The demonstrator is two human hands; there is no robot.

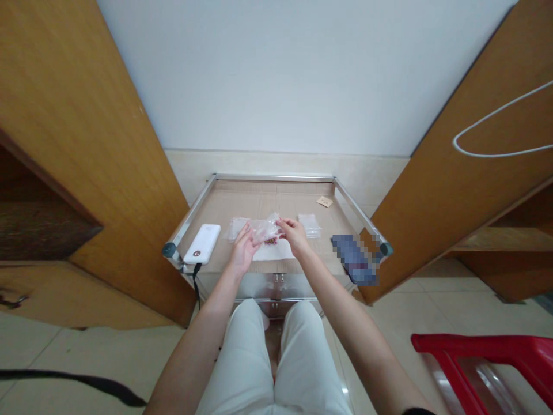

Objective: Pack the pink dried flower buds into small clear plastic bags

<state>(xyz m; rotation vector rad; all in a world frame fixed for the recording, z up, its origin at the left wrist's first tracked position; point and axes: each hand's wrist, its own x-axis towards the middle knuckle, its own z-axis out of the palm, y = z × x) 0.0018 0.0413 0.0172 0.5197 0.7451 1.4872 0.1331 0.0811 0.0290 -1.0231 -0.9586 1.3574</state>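
A clear plastic bag (261,229) is stretched between my two hands above the middle of the tabletop. My left hand (244,249) has its fingers closed on the bag's left side. At its upper right, my right hand (292,233) pinches the bag. Beneath it lies a white sheet (276,251), with a few small reddish and yellowish pieces (271,241) on it, too small to name. Flat clear bags (236,227) lie to the left of my left hand. Another stack of clear bags (308,225) is just right of my right hand.
The metal-edged table (259,196) stands against a wall. A white device (204,244) with a black strap lies at left, a blurred dark blue item (355,259) at right. A small tan card (325,202) is at back right. Wooden cabinets flank it; a red stool (488,346) stands at lower right.
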